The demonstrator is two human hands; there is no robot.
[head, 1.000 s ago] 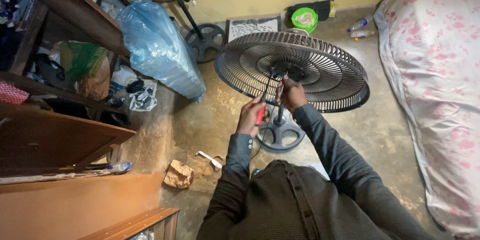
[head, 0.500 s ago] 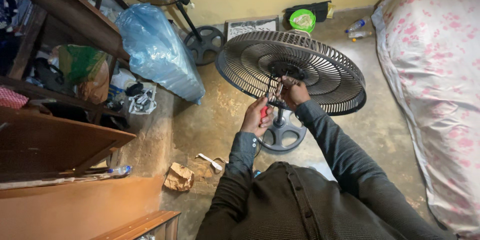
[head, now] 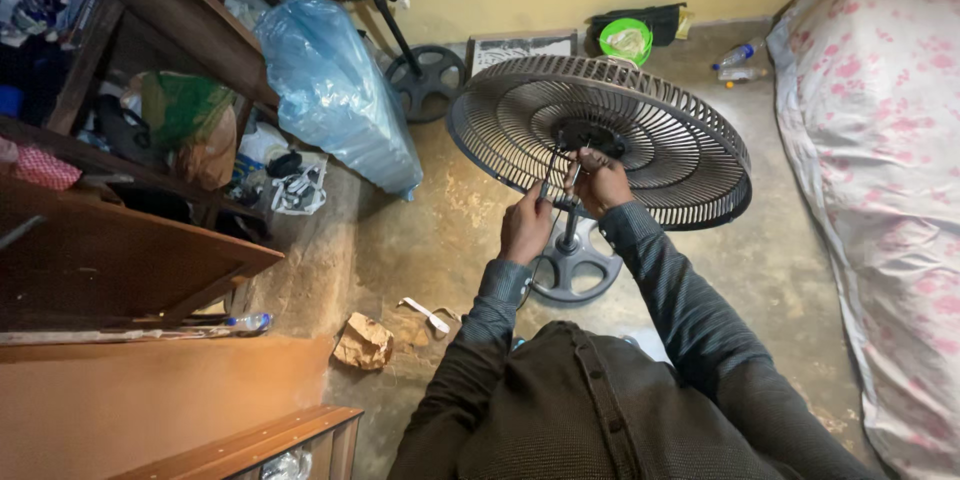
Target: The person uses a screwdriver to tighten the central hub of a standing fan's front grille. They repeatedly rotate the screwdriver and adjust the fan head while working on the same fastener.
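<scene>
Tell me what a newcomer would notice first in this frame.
The round fan grille on its stand at centre, with the left hand and right hand at its hub. Then the blue plastic bag left of it and the floral mattress along the right edge.

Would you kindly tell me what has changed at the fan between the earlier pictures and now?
Little moved. A red-handled tool showed in the left hand a second ago; now it is hidden or too small to tell. The right hand stays at the hub of the round black plastic fan grille, the left just below it by the pole. The grille, the black round fan base and the blue plastic bag stayed put.
</scene>
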